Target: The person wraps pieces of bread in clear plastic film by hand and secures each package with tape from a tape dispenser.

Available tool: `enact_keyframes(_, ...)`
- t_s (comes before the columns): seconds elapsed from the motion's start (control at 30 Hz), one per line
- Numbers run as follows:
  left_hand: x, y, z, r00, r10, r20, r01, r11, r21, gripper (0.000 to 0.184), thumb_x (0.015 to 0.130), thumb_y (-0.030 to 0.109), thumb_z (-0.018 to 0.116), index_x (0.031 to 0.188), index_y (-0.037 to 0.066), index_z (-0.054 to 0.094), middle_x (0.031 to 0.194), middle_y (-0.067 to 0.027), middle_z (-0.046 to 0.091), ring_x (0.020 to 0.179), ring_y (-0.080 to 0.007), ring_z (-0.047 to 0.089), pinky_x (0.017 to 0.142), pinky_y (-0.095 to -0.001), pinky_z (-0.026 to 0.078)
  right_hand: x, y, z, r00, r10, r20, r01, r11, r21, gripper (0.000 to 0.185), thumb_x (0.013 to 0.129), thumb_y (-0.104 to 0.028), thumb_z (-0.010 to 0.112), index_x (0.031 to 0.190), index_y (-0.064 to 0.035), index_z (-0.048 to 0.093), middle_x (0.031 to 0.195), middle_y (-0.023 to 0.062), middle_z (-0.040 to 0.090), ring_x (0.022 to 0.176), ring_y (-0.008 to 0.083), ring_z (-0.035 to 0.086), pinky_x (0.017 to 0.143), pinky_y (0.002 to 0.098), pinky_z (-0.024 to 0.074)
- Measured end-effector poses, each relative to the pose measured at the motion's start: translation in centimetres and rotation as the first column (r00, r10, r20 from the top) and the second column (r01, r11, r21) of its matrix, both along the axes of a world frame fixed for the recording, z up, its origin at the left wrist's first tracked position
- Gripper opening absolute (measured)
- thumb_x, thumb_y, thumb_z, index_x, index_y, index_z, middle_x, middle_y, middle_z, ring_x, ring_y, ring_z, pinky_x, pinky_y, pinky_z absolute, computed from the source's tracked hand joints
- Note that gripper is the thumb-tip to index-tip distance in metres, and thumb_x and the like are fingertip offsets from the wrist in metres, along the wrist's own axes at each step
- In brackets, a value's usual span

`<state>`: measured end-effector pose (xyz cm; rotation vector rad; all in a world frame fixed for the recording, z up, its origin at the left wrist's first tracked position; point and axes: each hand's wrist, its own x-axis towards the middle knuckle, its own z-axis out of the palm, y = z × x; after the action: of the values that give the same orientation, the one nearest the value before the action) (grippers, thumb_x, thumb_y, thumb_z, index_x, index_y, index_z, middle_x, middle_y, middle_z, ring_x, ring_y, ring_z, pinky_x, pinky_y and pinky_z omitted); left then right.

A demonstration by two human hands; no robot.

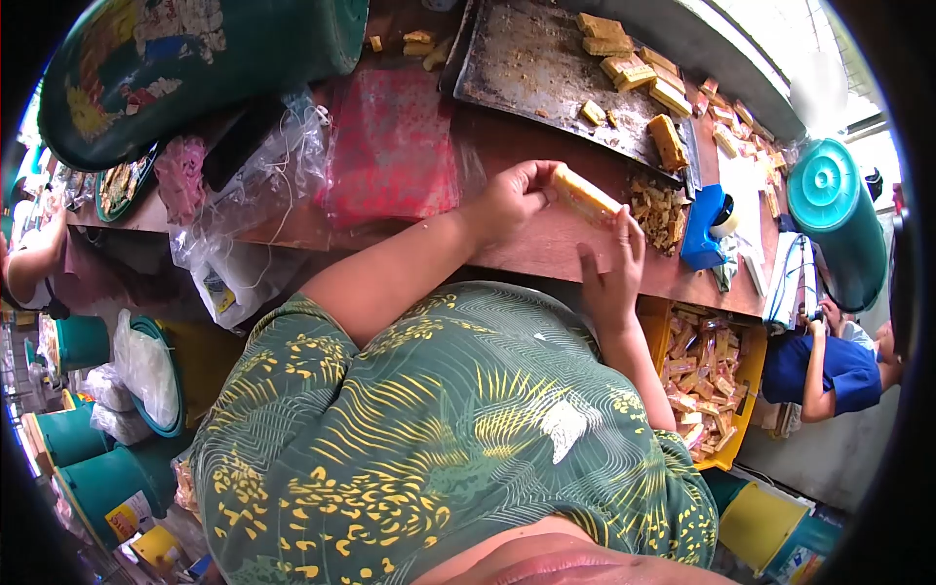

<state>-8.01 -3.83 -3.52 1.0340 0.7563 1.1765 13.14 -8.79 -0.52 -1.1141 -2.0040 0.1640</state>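
Observation:
A pale golden cake bar [587, 198] is held level above the brown table, between my two hands. My left hand [517, 203] pinches its left end with thumb and fingers. At the other end, fingertips of my right hand [614, 261] grip the bar, the thumb standing apart from it. Whether a clear wrapper covers the bar I cannot tell. Behind my hands lies a dark metal baking tray [526, 68] with several golden-brown cake pieces [639, 73]. A pile of broken crumbs [658, 214] lies just right of my right hand. Left of my left hand is a stack of red-printed plastic wrappers [390, 146].
A blue tape dispenser [704, 229] stands on the table's right side. Below the edge is a yellow crate [746, 390] full of packed bars. Green drums [205, 78] stand far left and right [838, 214]. Another person [824, 370] is at the right, and an arm [34, 253] shows left.

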Motion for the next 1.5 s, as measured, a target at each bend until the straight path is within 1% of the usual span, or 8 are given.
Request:
enact_keyframes(0.2, -1.3, -0.1, -1.1, 0.661, 0.329, -0.675, 0.185, 0.8, 0.571, 0.049, 0.088, 0.008, 0.068, 0.135, 0.002, 0.056, 0.131, -0.0167, 0.065, 0.123, -0.0322, 0.061, 0.11, -0.0399, 0.045, 1.1, 0.4, -0.1, 0.958, 0.247, 0.143, -0.232, 0.966, -0.117, 0.023, 0.086, -0.004, 0.077, 0.108, -0.0096, 0.079, 0.109, 0.0136, 0.068, 0.096, 0.0267, 0.066, 0.085, 0.038, 0.0569)
enact_keyframes(0.37, -1.5, -2.0, -0.1, 0.542, 0.311, -0.781, 0.299, 0.796, 0.525, 0.096, 0.08, 0.065, 0.075, 0.149, 0.007, 0.044, 0.149, -0.0167, 0.05, 0.139, -0.0358, 0.047, 0.115, -0.0508, 0.034, 0.7, 0.9, -2.1, 0.969, 0.239, -0.06, -0.242, 0.874, -0.421, 0.013, 0.084, -0.006, 0.08, 0.097, -0.0053, 0.077, 0.097, 0.0091, 0.065, 0.084, 0.0207, 0.066, 0.07, 0.0344, 0.0569)
enact_keyframes(0.57, -1.0, -1.4, 0.1, 0.495, 0.362, -0.79, 0.369, 0.736, 0.568, 0.084, 0.083, 0.06, 0.075, 0.141, 0.004, 0.052, 0.148, -0.0166, 0.053, 0.139, -0.0343, 0.048, 0.115, -0.0483, 0.035, 2.2, 1.5, 0.7, 0.981, 0.116, -0.158, -0.182, 0.837, -0.516, 0.022, 0.088, -0.006, 0.077, 0.107, -0.002, 0.066, 0.096, 0.0097, 0.063, 0.078, 0.0196, 0.066, 0.069, 0.0325, 0.0549)
enact_keyframes(0.67, -1.1, -1.6, 1.0, 0.491, 0.346, -0.8, 0.385, 0.737, 0.555, 0.082, 0.082, 0.053, 0.079, 0.142, 0.005, 0.052, 0.148, -0.0144, 0.053, 0.139, -0.032, 0.049, 0.114, -0.0473, 0.036, 8.0, 2.0, 3.3, 0.97, -0.083, -0.228, 0.073, 0.996, -0.054, 0.023, 0.092, -0.011, 0.076, 0.109, -0.0007, 0.063, 0.102, 0.0102, 0.064, 0.079, 0.019, 0.067, 0.071, 0.0323, 0.0551)
enact_keyframes(0.8, -0.8, -1.5, 0.5, 0.473, 0.341, -0.812, 0.392, 0.744, 0.541, 0.082, 0.081, 0.049, 0.081, 0.145, 0.008, 0.05, 0.15, -0.013, 0.052, 0.14, -0.0313, 0.048, 0.115, -0.0482, 0.034, 20.1, 3.3, 2.7, 0.726, -0.611, -0.314, 0.608, 0.785, -0.121, 0.037, 0.098, -0.022, 0.071, 0.126, 0.0002, 0.062, 0.112, 0.0123, 0.065, 0.09, 0.0191, 0.067, 0.077, 0.033, 0.0553)
enact_keyframes(0.87, -0.7, -1.5, 0.5, 0.465, 0.338, -0.818, 0.392, 0.75, 0.533, 0.082, 0.081, 0.049, 0.081, 0.146, 0.009, 0.05, 0.15, -0.0127, 0.052, 0.14, -0.0311, 0.048, 0.115, -0.0486, 0.033, 25.8, 4.9, -0.2, 0.765, -0.448, -0.461, 0.288, 0.88, -0.378, 0.04, 0.1, -0.026, 0.07, 0.13, -0.0011, 0.062, 0.113, 0.0079, 0.07, 0.091, 0.0171, 0.064, 0.084, 0.0316, 0.0534)
enact_keyframes(0.97, -0.6, -1.4, 0.6, 0.466, 0.331, -0.821, 0.398, 0.75, 0.529, 0.083, 0.081, 0.047, 0.082, 0.146, 0.008, 0.049, 0.15, -0.0128, 0.052, 0.141, -0.0309, 0.048, 0.117, -0.049, 0.032, 24.1, 5.4, 1.9, 0.651, -0.69, -0.318, 0.252, 0.591, -0.766, 0.034, 0.103, -0.038, 0.062, 0.124, -0.0117, 0.068, 0.111, 0.0, 0.071, 0.089, 0.0128, 0.062, 0.076, 0.0282, 0.0501)
enact_keyframes(1.5, -0.7, -1.3, 0.5, 0.503, 0.347, -0.792, 0.4, 0.718, 0.569, 0.079, 0.083, 0.046, 0.081, 0.144, 0.006, 0.051, 0.148, -0.0143, 0.055, 0.138, -0.0313, 0.051, 0.114, -0.0471, 0.036, 25.0, 10.0, 2.2, 0.727, -0.63, -0.274, 0.218, 0.589, -0.778, 0.02, 0.088, -0.018, 0.076, 0.102, -0.0041, 0.073, 0.091, 0.0036, 0.07, 0.078, 0.0135, 0.064, 0.064, 0.032, 0.0508)
